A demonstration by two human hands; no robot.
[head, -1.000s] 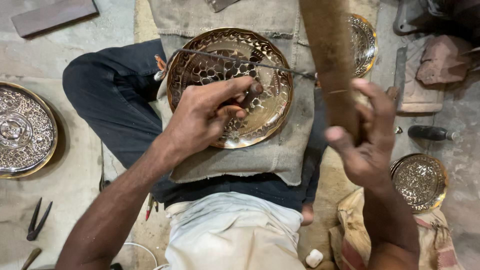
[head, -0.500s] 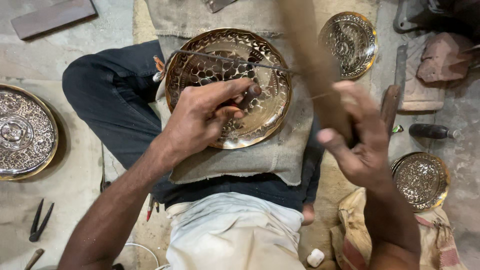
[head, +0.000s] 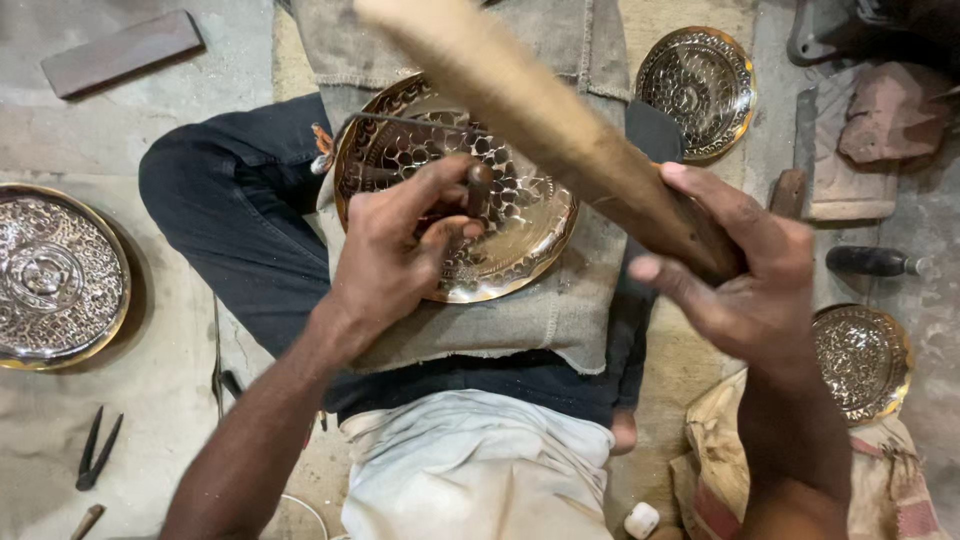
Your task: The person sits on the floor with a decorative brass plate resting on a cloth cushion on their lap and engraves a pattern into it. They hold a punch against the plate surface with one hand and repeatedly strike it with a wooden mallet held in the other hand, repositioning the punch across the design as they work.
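Note:
An engraved brass plate [head: 520, 215] lies on a grey cloth pad [head: 560, 310] over my lap. My left hand [head: 395, 255] rests on the plate and grips a small metal punch [head: 478, 188], held upright against the patterned surface. My right hand [head: 745, 275] is closed around the dark handle of a long wooden mallet [head: 530, 105]. The mallet slants up and to the left, above the plate and the punch, and looks blurred.
A large engraved plate [head: 55, 275] lies on the floor at left, with pliers [head: 97, 450] below it. Two smaller brass plates lie at right, one at top [head: 697, 90] and one lower [head: 860, 360]. A flat bar [head: 122, 50], a dark tool [head: 872, 262] and bricks [head: 885, 115] surround me.
My right hand has swung the wooden mallet from nearly upright at the right down and leftward over the plate. My left hand has stayed on the punch.

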